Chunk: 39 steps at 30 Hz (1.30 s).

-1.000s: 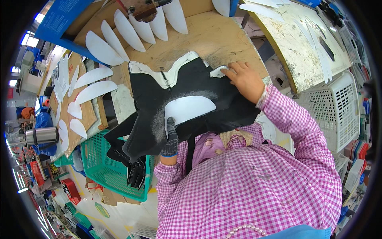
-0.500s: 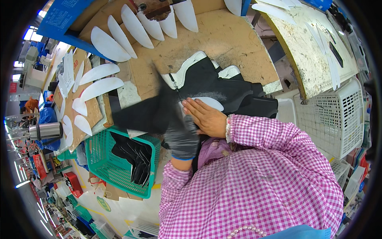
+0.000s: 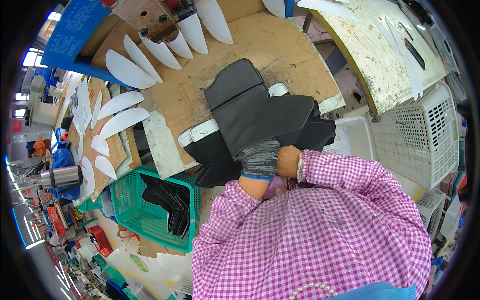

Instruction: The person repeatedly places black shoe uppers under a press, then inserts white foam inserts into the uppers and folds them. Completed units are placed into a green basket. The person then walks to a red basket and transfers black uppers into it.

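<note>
A smooth black boot-upper-shaped piece (image 3: 267, 117) lies face up before me, crossed by a seam near its far end. My left hand (image 3: 259, 157), in a grey knit glove, is closed at the piece's near edge; its fingertips are tucked out of sight. Bare and close beside it, my right hand (image 3: 288, 161) has its fingers hidden beneath the piece. More black pieces (image 3: 212, 152) with white-lined ends lie underneath, sticking out on the left and right.
White curved pieces (image 3: 127, 68) stand along the cardboard-covered bench (image 3: 295, 50); others (image 3: 122, 103) lie on a board at left. A green basket (image 3: 150, 232) holding black pieces sits below left. At right are a white crate (image 3: 417, 142) and a worn side table (image 3: 370, 75). A metal machine part (image 3: 150, 17) overhangs the far side.
The black piece swung by my left hand now lies smooth side up over the others. The white piece under my right hand is now covered, as are that hand's fingers. The view has shifted slightly.
</note>
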Each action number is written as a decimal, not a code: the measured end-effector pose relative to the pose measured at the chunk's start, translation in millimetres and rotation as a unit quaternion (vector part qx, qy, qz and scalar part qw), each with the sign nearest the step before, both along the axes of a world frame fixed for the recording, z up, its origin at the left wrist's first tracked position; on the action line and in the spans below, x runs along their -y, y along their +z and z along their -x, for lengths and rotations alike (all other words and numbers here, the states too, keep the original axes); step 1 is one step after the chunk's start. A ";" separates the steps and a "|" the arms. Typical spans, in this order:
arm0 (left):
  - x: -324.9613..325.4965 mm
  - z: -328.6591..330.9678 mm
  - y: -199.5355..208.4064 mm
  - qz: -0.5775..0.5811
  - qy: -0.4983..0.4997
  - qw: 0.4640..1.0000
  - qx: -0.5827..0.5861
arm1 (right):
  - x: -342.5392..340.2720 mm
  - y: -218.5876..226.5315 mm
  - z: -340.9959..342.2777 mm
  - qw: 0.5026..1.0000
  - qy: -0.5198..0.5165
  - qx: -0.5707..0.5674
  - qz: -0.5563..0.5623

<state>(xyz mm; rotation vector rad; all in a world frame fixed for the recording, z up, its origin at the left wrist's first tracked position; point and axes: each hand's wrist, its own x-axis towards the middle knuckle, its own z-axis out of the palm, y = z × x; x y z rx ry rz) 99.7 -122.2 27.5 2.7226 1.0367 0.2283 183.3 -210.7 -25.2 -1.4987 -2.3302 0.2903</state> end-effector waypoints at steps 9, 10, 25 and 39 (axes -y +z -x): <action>-47.6 80.4 29.2 0.021 0.110 0.953 0.282 | -19.8 49.5 -16.0 0.978 -0.048 -0.135 -0.154; -58.3 99.1 38.6 0.067 0.188 0.926 0.321 | -18.3 61.3 -13.7 0.979 -0.029 -0.151 -0.137; -50.6 181.0 63.0 0.132 0.317 0.662 0.666 | -118.1 75.6 67.6 0.585 0.040 -0.761 0.276; -33.0 205.2 32.7 0.129 0.217 0.828 0.500 | -129.7 97.9 77.6 0.512 -0.178 -0.813 0.211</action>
